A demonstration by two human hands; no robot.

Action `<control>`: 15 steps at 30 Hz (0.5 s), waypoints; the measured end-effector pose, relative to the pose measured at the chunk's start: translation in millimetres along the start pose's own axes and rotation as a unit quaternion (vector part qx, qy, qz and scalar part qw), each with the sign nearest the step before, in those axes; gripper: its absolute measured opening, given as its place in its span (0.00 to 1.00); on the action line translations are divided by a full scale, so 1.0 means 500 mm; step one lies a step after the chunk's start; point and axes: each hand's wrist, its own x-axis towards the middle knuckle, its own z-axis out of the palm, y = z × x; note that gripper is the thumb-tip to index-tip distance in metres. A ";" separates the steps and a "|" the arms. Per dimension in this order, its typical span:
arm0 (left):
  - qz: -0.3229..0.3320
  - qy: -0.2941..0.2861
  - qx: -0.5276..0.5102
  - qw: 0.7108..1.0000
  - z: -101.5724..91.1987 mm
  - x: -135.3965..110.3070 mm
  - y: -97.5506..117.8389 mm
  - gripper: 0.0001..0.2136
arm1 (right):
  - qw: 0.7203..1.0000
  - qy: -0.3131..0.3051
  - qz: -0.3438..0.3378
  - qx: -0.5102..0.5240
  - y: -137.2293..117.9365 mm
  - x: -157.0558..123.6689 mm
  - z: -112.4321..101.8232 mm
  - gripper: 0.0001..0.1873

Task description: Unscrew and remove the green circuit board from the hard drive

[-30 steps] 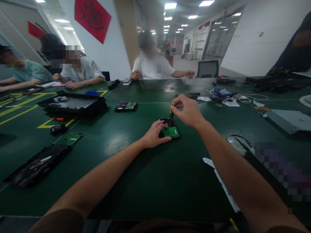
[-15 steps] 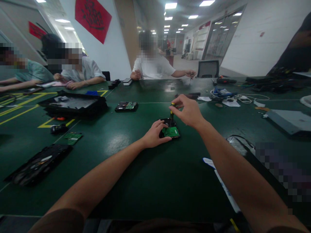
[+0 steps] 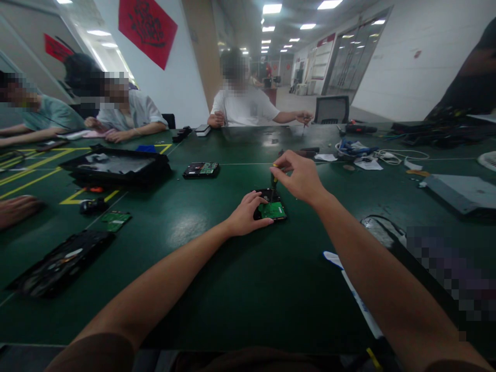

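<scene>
hard drive (image 3: 278, 197) lies flat on the tabletop (image 3: 217, 289), well in from the near edge, short of the far edge; side edges out of view. green circuit board (image 3: 276, 210) faces up on its near part.

left hand (image 3: 245, 216): fingers partly spread, spanning the drive's left side, thumb at the near side, holding it down. right hand (image 3: 301, 175): fingers pinched on the screwdriver (image 3: 274, 181), almost upright, tip down at the drive. seating of the tip too small to tell.

to do it well, i judge: shaft square to the drive, steady light pressure through each turn, left fingertips clear of any slip, drive braced against twisting.
</scene>
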 end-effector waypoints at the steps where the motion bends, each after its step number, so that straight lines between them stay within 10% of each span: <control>1: 0.000 0.001 0.001 1.000 0.000 0.000 -0.001 0.31 | 1.000 -0.003 -0.006 -0.002 0.000 0.000 0.000 0.07; 15: -0.005 -0.005 0.003 1.000 -0.001 0.002 0.003 0.32 | 1.000 -0.007 -0.009 -0.007 -0.001 0.000 0.000 0.07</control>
